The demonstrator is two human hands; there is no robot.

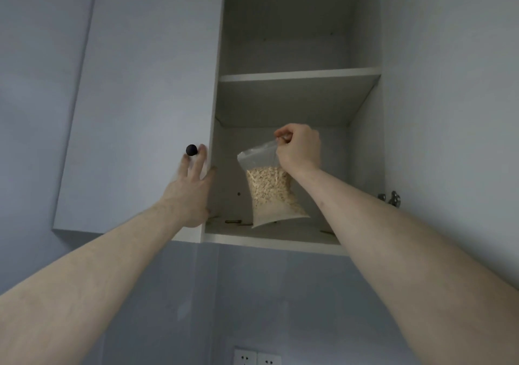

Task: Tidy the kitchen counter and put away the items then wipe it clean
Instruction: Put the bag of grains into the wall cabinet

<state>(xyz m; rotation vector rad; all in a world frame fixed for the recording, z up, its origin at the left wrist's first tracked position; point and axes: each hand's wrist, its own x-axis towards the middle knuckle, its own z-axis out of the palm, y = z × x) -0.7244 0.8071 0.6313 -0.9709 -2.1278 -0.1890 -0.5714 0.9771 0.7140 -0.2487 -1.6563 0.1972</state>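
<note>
Your right hand (pixel 299 148) pinches the top corner of a clear zip bag of oats (pixel 269 187), which hangs inside the open wall cabinet (pixel 297 74), its bottom at the lowest shelf. Your left hand (pixel 192 187), fingers spread, touches the black knob (pixel 191 150) left of the cabinet opening.

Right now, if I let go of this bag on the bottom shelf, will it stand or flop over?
The bag will probably slump: its clear film looks thin and creased where the right hand pinches its top. The grains fill only its lower part, so the top should fold. It looks fairly light.
</note>
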